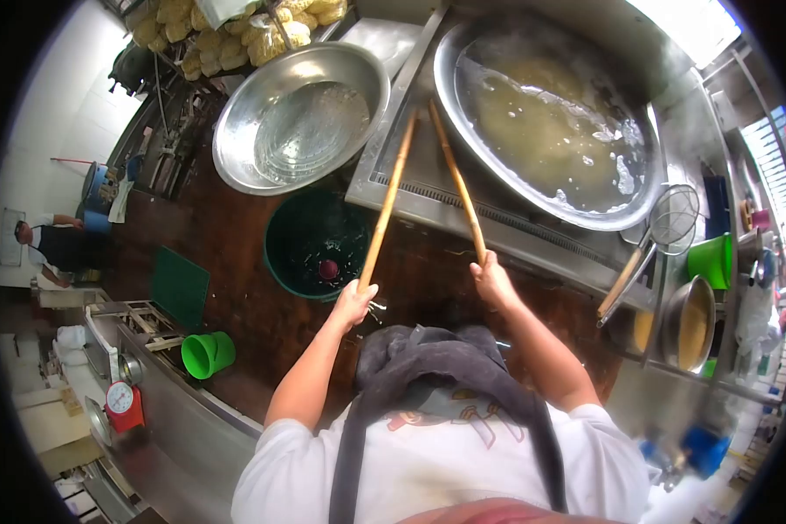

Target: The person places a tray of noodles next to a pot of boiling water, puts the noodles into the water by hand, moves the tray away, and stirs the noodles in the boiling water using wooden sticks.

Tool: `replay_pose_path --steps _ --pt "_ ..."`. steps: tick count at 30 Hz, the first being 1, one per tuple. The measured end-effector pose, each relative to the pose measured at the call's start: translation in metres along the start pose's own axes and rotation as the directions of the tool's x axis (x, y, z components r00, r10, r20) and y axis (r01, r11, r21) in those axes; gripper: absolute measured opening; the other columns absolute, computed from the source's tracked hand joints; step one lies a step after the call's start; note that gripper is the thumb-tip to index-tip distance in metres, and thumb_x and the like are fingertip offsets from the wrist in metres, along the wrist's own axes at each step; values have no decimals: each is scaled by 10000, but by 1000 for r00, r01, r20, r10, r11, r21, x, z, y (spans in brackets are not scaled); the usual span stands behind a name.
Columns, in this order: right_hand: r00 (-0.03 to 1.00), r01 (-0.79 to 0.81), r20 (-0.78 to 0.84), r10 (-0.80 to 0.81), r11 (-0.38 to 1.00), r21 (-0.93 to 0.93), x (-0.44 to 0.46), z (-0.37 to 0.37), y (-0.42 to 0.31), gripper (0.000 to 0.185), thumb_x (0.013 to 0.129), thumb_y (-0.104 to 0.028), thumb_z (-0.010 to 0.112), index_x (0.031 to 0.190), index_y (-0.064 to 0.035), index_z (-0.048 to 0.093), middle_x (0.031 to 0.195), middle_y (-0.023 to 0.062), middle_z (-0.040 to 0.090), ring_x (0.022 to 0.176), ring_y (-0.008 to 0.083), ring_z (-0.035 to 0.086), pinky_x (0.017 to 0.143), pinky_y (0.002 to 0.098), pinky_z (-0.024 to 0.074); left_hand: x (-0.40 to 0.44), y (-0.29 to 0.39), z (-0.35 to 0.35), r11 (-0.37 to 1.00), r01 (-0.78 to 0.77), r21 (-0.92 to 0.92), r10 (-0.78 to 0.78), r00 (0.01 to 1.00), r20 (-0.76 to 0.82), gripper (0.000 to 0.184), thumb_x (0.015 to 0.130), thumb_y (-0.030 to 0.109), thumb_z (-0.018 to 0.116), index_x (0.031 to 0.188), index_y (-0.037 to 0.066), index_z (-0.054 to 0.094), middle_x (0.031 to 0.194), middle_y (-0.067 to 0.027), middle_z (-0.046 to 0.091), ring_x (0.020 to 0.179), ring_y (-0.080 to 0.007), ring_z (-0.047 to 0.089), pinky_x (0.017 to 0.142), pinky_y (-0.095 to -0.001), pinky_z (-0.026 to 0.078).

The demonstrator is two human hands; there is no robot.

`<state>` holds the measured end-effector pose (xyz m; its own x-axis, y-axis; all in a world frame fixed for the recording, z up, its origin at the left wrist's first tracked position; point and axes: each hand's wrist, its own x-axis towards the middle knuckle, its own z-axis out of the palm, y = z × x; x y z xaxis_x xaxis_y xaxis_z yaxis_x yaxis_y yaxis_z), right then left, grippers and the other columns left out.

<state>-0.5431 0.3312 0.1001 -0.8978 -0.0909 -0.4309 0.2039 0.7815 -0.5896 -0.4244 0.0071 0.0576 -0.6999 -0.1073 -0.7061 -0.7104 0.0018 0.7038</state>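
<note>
Sticks [387, 205] [456, 179] are clamped in left fingers [360, 294] and right fingers [489, 269]; the pot [445, 74] could be knocked by careless swinging.

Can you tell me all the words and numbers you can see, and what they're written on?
I can't read any words or numbers here.
Round dial on the red scale: it has marks, but they're too small and blurry to read.
White shirt: there's a printed picture, but no words I can make out.
Wooden sticks: no writing that I can see.
</note>
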Motion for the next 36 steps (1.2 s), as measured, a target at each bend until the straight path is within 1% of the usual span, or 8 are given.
replay_pose_path --steps 3,5,7,11,13,14,24,36 --pt "998 -11 67 14 999 -47 -23 -66 -20 440 995 -310 593 1308 -23 477 1007 300 680 942 445 681 795 500 527 2 -70 -5 858 -416 300 490 839 -238 296 960 327 663 998 56 552 680 -50 543 466 -127 521 458 -299 419" --pt "992 -39 123 39 999 -6 -47 -108 -31 415 985 -285 616 1314 -52 518 1036 263 684 977 407 674 838 457 519 -48 -22 4 972 -235 22 236 969 -78 272 944 250 669 1068 64 513 692 -53 545 464 -139 529 449 -291 442" --pt "996 70 41 -80 975 210 -53 -118 -20 371 952 -212 673 1270 -50 572 1020 233 685 976 380 672 854 434 511 -52 -3 6 965 -260 -21 258 964 -69 271 944 194 651 1110 70 477 701 -50 543 452 -130 513 417 -286 433" --pt "959 147 -243 -148 989 -22 -17 -209 -55 407 963 -216 641 1323 -65 527 1089 286 671 1055 435 651 868 485 505 9 130 -17 937 -339 -80 332 938 -97 385 921 215 674 1231 59 508 796 -99 609 562 -206 612 522 -324 511" --pt "932 -12 -360 -32 993 -119 -42 -219 15 445 952 -244 648 1353 -103 517 1136 277 669 1070 445 641 922 500 493 24 99 -42 515 -603 609 772 636 -22 540 914 222 686 1378 36 482 1045 -195 684 929 -318 706 833 -393 553" --pt "904 -120 -421 74 989 -82 -72 -240 3 387 970 -261 619 1331 -132 566 1137 262 675 1065 439 643 910 501 499 -5 141 -36 699 -506 505 602 797 -35 621 908 218 690 1439 10 445 1277 -235 635 1229 -366 606 1042 -414 449" --pt "754 -574 -610 244 695 -433 -143 -382 34 350 976 -290 583 1299 -158 616 998 220 702 961 423 666 820 523 519 95 317 -21 131 -494 860 580 742 338 633 871 154 715 1455 149 471 947 -252 698 889 -452 671 782 -535 522" --pt "855 -504 -407 323 706 -498 31 -370 129 259 983 -268 538 1167 -90 578 934 214 714 936 413 689 829 542 537 194 358 199 -16 -401 916 331 862 383 342 1035 218 363 1314 91 514 946 -200 727 899 -395 719 782 -535 568"
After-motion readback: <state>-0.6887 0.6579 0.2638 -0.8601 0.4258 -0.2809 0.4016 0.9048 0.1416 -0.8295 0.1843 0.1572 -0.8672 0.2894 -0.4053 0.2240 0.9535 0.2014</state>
